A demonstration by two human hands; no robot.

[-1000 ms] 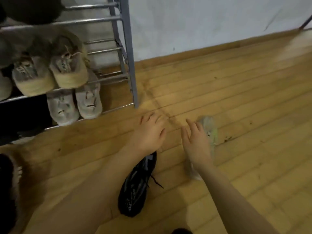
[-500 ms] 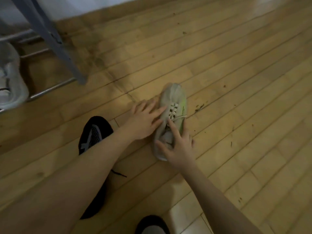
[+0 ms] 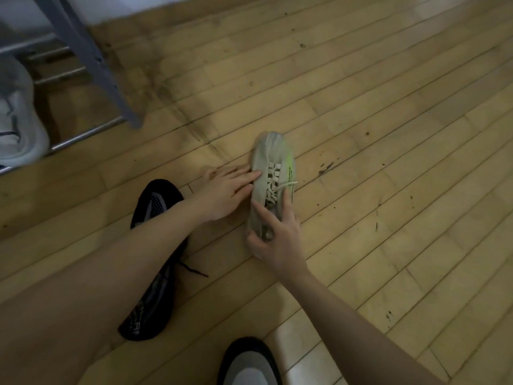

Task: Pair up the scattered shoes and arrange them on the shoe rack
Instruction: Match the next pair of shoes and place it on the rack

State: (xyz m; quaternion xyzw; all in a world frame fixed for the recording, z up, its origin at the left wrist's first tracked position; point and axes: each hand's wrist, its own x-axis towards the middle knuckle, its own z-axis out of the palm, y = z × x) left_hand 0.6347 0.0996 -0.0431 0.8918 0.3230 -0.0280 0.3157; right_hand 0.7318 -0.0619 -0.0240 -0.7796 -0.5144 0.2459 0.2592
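1. On the wooden floor point(image 3: 361, 134), at the centre of the head view, a pale grey shoe point(image 3: 270, 173) with a lime-green flank is found lying on its sole, toe pointing to 12 o'clock.
2. The right hand point(image 3: 277, 234) is seen clamped on the heel end of the pale grey shoe: the thumb is set on the near flank, the fingers are curled over the collar and laces.
3. The left hand point(image 3: 224, 190) is laid with fingers straight and close together, the tips touching the shoe's flank at 9 o'clock; nothing is gripped by it.
4. A black shoe point(image 3: 155, 207) is noted on the floor at 8 o'clock of the pale one, partly hidden by the left forearm. A dark toe point(image 3: 247, 362) is visible at 6 o'clock; whether it is worn cannot be told.
5. The shoe rack point(image 3: 91, 70) stands at 10 o'clock, with a white shoe point(image 3: 16, 120) on its lowest rail.
6. Step judged in hand: pick-up of one loose shoe. Its mate is not seen.
7. Next move is judged to call for a firm lift by the heel, the trailing lace kept clear, and the mate located before placement on the rack.
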